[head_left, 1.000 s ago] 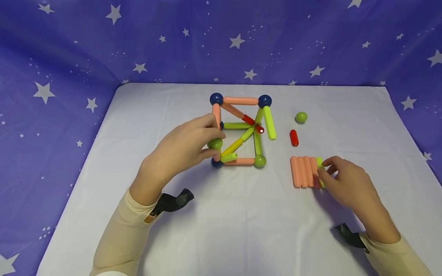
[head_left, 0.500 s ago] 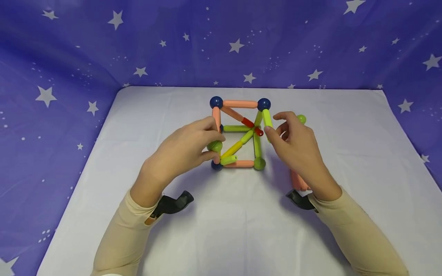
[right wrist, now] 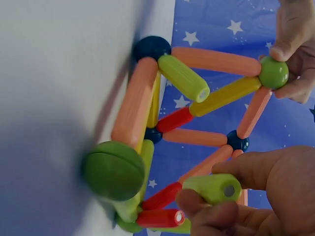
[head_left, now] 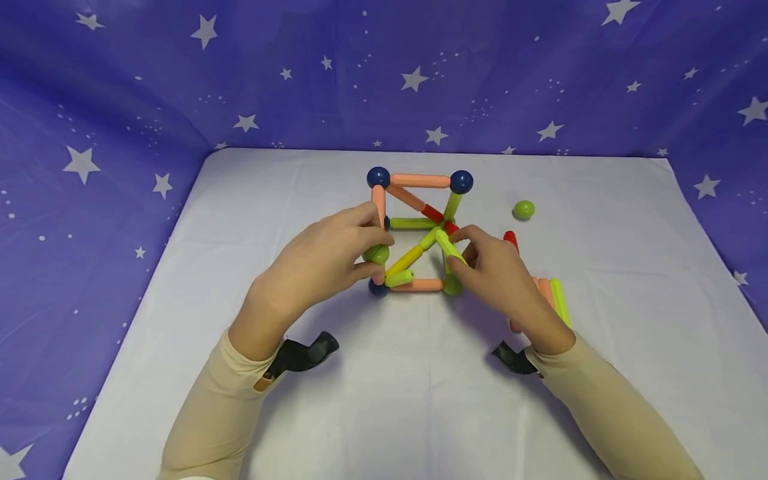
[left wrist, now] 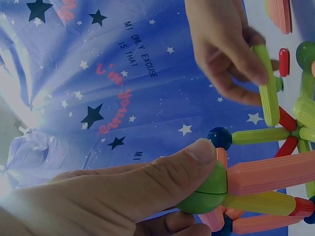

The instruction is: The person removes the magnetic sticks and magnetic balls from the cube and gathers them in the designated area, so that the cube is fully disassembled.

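My left hand (head_left: 318,257) pinches a green ball (right wrist: 273,73) at a raised near corner of a frame of magnetic sticks and balls. Salmon and yellow sticks run from that ball in the right wrist view. A lime-green magnetic stick (left wrist: 268,91) is pinched between the thumb and fingers of my right hand (head_left: 495,270), apart from the frame's top-right blue ball (head_left: 461,182). In the right wrist view, a short lime stick (right wrist: 183,78) juts from a lower blue ball (right wrist: 151,48). Two red short sticks (right wrist: 160,216) meet at the far lower corner.
Right of the frame, a loose green ball (head_left: 524,210) and a red short stick (head_left: 510,239) lie on the white table (head_left: 384,400). A row of salmon sticks (head_left: 545,291) with a lime stick (head_left: 560,300) beside it is partly covered by my right forearm.
My right hand has moved from the row of sticks to the frame, taken the lime stick off the top-right blue ball and brought it nearer. My left hand keeps its hold on the green ball.
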`<state>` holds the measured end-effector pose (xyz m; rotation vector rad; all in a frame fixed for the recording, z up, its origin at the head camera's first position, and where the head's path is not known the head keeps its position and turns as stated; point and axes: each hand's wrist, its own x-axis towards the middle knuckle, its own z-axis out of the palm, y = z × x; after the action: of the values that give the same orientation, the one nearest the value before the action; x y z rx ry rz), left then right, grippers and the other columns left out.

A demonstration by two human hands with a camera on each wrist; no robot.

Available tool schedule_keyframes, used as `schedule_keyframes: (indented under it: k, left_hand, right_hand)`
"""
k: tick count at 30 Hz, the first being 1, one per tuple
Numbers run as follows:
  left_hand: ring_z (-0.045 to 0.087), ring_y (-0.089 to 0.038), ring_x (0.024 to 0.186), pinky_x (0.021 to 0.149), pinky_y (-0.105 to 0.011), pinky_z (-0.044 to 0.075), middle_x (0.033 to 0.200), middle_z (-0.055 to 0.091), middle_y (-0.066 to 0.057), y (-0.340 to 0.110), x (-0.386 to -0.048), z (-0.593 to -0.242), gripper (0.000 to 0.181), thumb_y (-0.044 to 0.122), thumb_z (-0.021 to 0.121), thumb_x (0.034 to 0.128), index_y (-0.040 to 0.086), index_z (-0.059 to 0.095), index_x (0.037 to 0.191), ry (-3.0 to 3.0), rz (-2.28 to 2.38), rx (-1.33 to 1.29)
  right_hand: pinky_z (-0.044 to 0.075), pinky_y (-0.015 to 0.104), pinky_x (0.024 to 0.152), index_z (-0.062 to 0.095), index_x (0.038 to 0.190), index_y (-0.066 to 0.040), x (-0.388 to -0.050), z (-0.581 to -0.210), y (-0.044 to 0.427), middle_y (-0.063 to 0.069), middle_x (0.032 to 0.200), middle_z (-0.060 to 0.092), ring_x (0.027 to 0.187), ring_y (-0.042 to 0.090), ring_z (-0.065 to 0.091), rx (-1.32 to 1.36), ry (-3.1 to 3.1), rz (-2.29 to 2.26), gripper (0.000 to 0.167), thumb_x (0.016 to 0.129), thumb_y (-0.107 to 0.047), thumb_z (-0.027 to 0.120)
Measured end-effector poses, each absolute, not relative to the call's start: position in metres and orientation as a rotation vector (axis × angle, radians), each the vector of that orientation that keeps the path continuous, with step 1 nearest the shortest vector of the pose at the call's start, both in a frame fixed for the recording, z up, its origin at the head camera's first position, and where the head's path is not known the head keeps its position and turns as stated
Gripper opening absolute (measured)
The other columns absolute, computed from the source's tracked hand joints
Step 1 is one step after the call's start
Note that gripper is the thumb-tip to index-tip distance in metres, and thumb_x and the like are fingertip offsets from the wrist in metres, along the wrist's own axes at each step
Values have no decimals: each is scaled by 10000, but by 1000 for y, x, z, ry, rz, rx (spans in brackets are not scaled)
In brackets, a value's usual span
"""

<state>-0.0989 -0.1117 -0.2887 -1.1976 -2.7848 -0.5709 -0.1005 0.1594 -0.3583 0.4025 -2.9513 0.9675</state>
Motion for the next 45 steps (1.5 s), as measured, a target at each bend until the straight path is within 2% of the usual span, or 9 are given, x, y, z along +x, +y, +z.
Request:
schedule_keyframes:
  k: [3, 6, 10, 13, 18, 24, 29, 37, 45]
  left_hand:
    - [545, -112, 868, 736, -263, 483, 988, 515, 12, -112, -98, -289, 368, 226, 856, 740, 116, 714, 1062, -2789, -565, -1197]
    - [547, -115, 867, 731, -264, 485, 989, 518, 7, -112, -98, -289, 364, 218, 853, 746, 110, 714, 1064, -2790, -563, -1199]
    - [548, -112, 858, 725, -259, 485, 985, 521, 6, -113, -97, -289, 362, 230, 848, 748, 107, 715, 1062, -2787, -564, -1191]
    - [542, -111, 848, 718, -256, 480, 980, 520, 6, -114, -97, -289, 366, 238, 848, 745, 106, 716, 1060, -2783, -567, -1185]
    - [543, -112, 854, 720, -257, 483, 988, 523, 5, -114, -96, -289, 375, 245, 851, 739, 103, 719, 1060, -2782, -570, -1181]
    - [532, -114, 856, 721, -258, 476, 977, 518, 5, -115, -96, -289, 364, 231, 853, 738, 105, 717, 1051, -2772, -572, -1183]
    - [524, -119, 853, 718, -261, 472, 966, 510, 8, -114, -96, -288, 356, 217, 855, 742, 108, 719, 1052, -2786, -562, -1173]
    - [529, -119, 858, 725, -258, 477, 972, 516, 3, -112, -96, -289, 363, 228, 852, 739, 103, 716, 1053, -2772, -566, -1192]
    - [525, -119, 847, 720, -257, 472, 962, 513, 3, -110, -97, -289, 365, 232, 851, 737, 102, 718, 1051, -2774, -559, -1199]
  right_hand:
    - [457, 341, 559, 581, 1206, -129, -91, -361, 169, 8, 802, 642, 599, 158, 546, 353, -2980, 1007, 327, 915, -260, 655]
    - [482, 345, 532, 555, 1213, -132, -82, -361, 185, 29, 868, 650, 542, 158, 584, 264, -3000, 1028, 337, 923, -280, 642]
    - [491, 348, 562, 528, 1218, -127, -72, -360, 210, 46, 932, 648, 618, 178, 633, 141, -3015, 978, 359, 919, -296, 630]
    - [472, 337, 591, 528, 1222, -103, -65, -360, 232, 70, 952, 651, 750, 199, 627, 74, -3008, 926, 367, 918, -285, 620]
    - [462, 312, 522, 495, 1263, -55, -51, -368, 269, 147, 1000, 640, 785, 261, 614, -69, -3016, 895, 415, 936, -293, 592]
    - [432, 320, 551, 489, 1240, 15, -40, -383, 299, 218, 1031, 635, 822, 321, 611, -134, -3093, 738, 421, 925, -252, 570]
    - [423, 325, 591, 512, 1174, 36, -38, -389, 304, 202, 1006, 656, 818, 319, 620, -100, -3178, 657, 377, 904, -223, 560]
    - [410, 318, 538, 581, 1107, 23, -44, -385, 299, 185, 946, 661, 751, 295, 601, -104, -3176, 597, 361, 907, -278, 580]
    - [441, 371, 561, 598, 1167, -23, -71, -362, 257, 151, 973, 648, 734, 243, 590, 99, -3142, 627, 378, 928, -314, 573]
